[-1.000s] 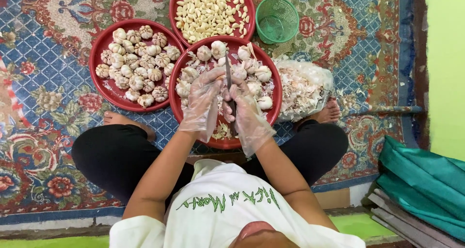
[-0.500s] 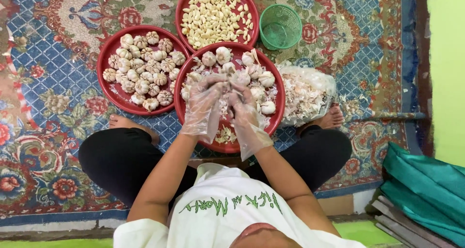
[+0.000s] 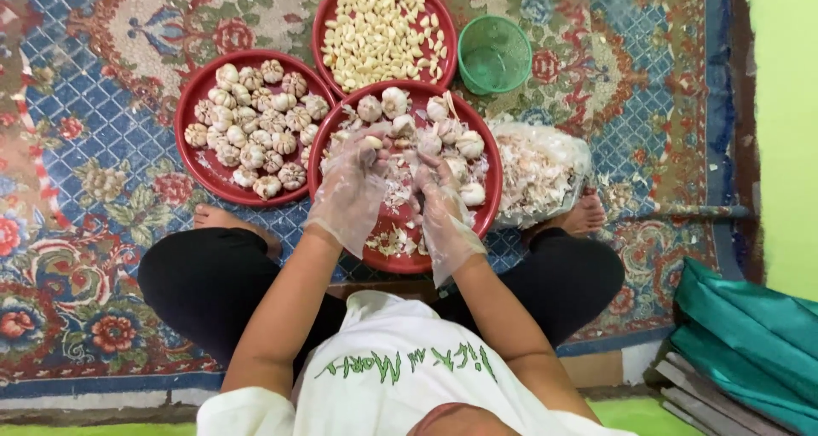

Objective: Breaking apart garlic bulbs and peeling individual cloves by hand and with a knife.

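Both gloved hands, left hand (image 3: 354,184) and right hand (image 3: 443,206), now slightly lower over near tray (image 3: 409,261) on patterned rug (image 3: 102,146), grip unclear.

The person wore thin, clear plastic gloves, crinkled and loose, on the left hand (image 3: 351,189) and the right hand (image 3: 445,214). Forearms were bare. A white shirt carried green lettering; the trousers were black, feet bare.
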